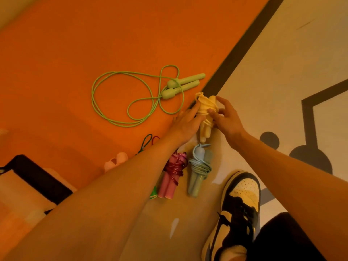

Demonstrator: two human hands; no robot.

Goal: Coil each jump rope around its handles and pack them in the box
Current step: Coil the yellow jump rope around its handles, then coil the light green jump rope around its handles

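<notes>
A yellow jump rope point(205, 117) with its cord wound round both handles stands between my hands on the floor. My left hand point(185, 125) holds the bundle from the left. From the right, the fingers of my right hand point(226, 117) pinch the coiled cord. A light green jump rope point(143, 95) lies uncoiled on the orange floor, handles side by side. Nearer me lie a coiled pink rope with red cord point(172, 176) and a coiled blue rope point(199, 170). The box point(32, 187), black-rimmed, sits at the lower left.
A pale pink handle pair point(115, 162) and a dark green cord loop point(146, 143) show behind my left forearm. My shoe point(239, 208) rests at the lower right on the cream floor with dark lines.
</notes>
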